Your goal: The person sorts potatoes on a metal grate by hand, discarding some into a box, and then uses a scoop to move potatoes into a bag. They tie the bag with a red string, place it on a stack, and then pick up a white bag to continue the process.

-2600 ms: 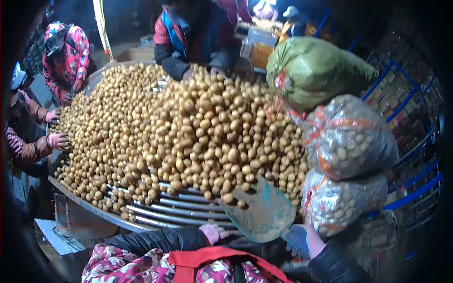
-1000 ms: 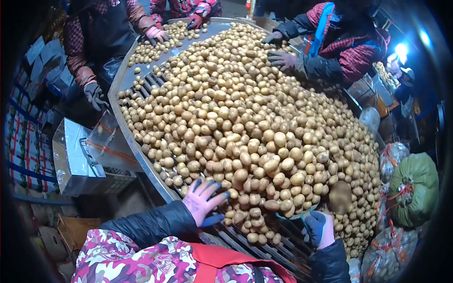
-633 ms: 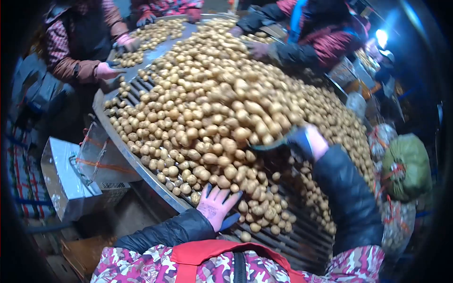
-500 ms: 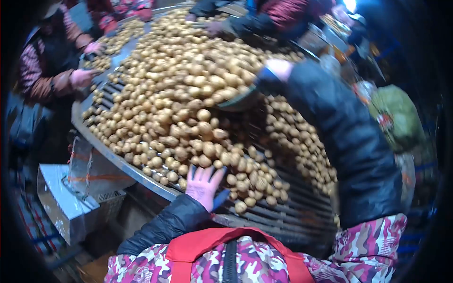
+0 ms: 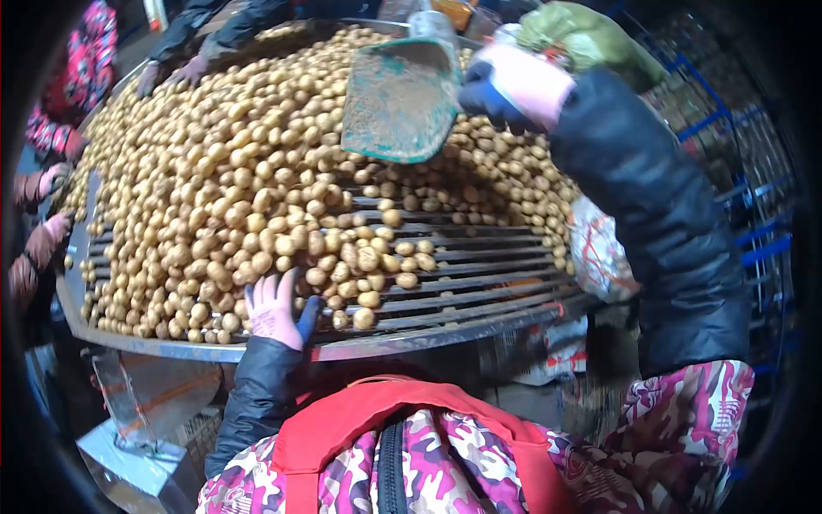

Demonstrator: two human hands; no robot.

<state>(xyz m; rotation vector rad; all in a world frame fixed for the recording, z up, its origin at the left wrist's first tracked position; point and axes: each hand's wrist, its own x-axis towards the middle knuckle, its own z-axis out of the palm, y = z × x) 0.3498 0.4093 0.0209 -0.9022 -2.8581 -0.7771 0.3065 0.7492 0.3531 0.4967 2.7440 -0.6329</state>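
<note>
Scoop [image 5: 398, 103] hangs above potatoes [image 5: 240, 171]; bare slats [image 5: 479, 274] reach rim [image 5: 411, 343].

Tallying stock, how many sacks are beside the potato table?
2: a green sack at top right behind the right hand and scoop; a clear sack right of the table. The sleeve may hide more.

Before us, potatoes [image 5: 240, 171] lie heaped on the slatted table [image 5: 437, 339], thickest at left. Our left hand [image 5: 276, 310] rests at its near rim; our right hand [image 5: 514, 86] holds the scoop [image 5: 398, 98] above the far heap, with what seems a sack [image 5: 591, 38] behind.
</note>
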